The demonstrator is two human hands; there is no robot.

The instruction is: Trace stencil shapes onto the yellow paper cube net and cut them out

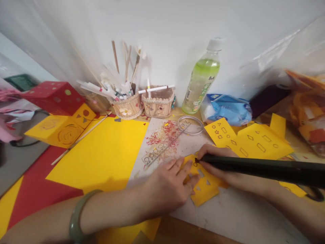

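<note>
My left hand [169, 184], a green bangle on its wrist, lies with fingers spread on a small yellow card [205, 198], pressing it to the table. The card has several cut-out holes and a drawn circle near its top. In my right hand [215, 152] is a long black pen-shaped tool [254, 166]. Its tip meets the card beside the circle; whether it is a pen or a knife I cannot tell. A clear stencil ruler [157, 154] lies just beyond my left hand. Right of my hands rests yellow card [254, 139] with outlined shapes.
Two wooden baskets [129, 110] hold pens and sticks against the wall. Beside them stand a green drink bottle [203, 79] and a blue tissue pack [230, 110]. A silver ring [190, 132] lies behind the ruler. Left are a red box [54, 98] and yellow sheet [101, 152].
</note>
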